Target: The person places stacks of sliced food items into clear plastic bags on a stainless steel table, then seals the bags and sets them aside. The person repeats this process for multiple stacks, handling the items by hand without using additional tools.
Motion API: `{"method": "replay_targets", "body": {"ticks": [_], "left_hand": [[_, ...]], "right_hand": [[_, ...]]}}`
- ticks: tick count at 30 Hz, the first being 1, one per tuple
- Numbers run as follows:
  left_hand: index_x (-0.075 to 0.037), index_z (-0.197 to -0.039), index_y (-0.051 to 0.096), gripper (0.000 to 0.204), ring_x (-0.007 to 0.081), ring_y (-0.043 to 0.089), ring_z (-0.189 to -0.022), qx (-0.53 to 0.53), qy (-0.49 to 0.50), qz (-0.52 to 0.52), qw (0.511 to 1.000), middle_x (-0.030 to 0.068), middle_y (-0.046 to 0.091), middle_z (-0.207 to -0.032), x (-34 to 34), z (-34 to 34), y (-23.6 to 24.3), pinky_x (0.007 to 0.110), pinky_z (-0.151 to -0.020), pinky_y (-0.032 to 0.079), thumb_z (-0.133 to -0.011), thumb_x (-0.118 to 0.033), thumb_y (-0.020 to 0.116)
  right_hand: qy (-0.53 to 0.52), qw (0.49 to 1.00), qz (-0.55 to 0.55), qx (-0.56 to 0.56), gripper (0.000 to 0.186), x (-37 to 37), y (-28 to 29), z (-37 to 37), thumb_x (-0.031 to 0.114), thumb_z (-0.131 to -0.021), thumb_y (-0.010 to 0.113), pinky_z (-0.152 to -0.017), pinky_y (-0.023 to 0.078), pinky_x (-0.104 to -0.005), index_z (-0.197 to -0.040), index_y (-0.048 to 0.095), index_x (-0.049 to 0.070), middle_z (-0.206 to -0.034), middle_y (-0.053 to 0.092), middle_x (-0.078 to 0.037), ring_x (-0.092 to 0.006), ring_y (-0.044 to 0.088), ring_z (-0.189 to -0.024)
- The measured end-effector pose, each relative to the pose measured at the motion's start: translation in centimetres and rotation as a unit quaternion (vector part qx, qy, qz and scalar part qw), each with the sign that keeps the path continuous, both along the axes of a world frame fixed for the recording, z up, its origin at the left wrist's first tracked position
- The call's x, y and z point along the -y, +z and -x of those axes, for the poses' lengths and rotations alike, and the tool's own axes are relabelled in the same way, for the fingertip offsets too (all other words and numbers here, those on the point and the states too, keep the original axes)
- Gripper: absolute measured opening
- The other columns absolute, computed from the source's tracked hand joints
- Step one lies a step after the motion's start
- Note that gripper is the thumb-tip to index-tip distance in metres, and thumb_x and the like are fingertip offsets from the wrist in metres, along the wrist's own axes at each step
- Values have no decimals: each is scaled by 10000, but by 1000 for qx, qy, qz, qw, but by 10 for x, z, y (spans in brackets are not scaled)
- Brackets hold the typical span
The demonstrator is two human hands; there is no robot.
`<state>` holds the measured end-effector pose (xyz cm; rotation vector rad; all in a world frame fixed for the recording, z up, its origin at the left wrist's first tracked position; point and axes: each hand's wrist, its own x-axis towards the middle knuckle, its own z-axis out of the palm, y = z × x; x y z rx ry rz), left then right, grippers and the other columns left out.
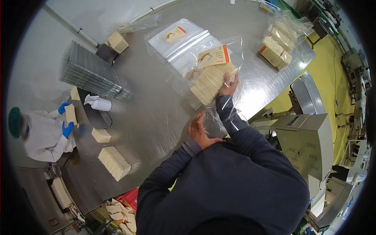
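Note:
A stack of pale, crustless bread slices (pixel 207 85) lies in a clear plastic bag (pixel 237 50) with a cream and orange label. My right hand (pixel 228 85) grips the stack's right end, thumb and fingers around it. Clear film covers my right forearm, so the hand seems to be inside the bag. My left hand (pixel 200 132) holds nothing, thumb and fingers apart, just above the table near my body and below the bag. Beyond the stack lies a pile of flat labelled bags (pixel 172 43).
Filled bread bags (pixel 276 49) sit at the far right of the metal table (pixel 152 102). Left are clear plastic trays (pixel 88 68), a white spray bottle (pixel 100 103) and bread stacks (pixel 114 163). A co-worker (pixel 47 135) in blue gloves holds bread. A grey machine (pixel 303 141) stands right.

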<state>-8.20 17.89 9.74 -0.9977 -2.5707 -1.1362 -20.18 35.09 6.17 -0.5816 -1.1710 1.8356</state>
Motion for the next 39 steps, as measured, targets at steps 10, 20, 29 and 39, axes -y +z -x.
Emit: {"method": "replay_targets", "body": {"ticks": [10,20,29,39], "left_hand": [[-54,-734,472,130,338,533,-618,21,49,32,998,135,518,-688,1,26,-22,439,-554,407,-666,-36,581],[-56,-725,468,125,324,534,-536,-2,-151,28,988,119,511,-593,-10,9,37,405,-477,412,-650,-57,568],[-73,-789,491,146,267,550,-505,-16,-361,53,931,81,532,-585,-27,-12,67,376,-449,428,-680,-60,587],[-62,-849,477,166,314,561,-546,80,-412,68,905,103,535,-596,1,-9,79,406,-480,436,-711,-42,568]], "right_hand": [[-99,995,-4,19,599,-13,3,21,221,-859,572,-865,415,-346,-1315,252,-1,-1186,436,-200,-261,476,-1043],[-160,960,216,-83,630,-14,53,30,211,-823,615,-746,509,-369,-1303,237,62,-1116,473,-195,-276,549,-930],[-151,948,256,-118,661,-9,70,58,267,-835,566,-813,470,-388,-1340,185,73,-1156,433,-199,-281,518,-987],[-83,959,249,-108,685,8,72,77,328,-826,575,-820,451,-360,-1345,223,52,-1153,474,-180,-269,530,-988]]}}
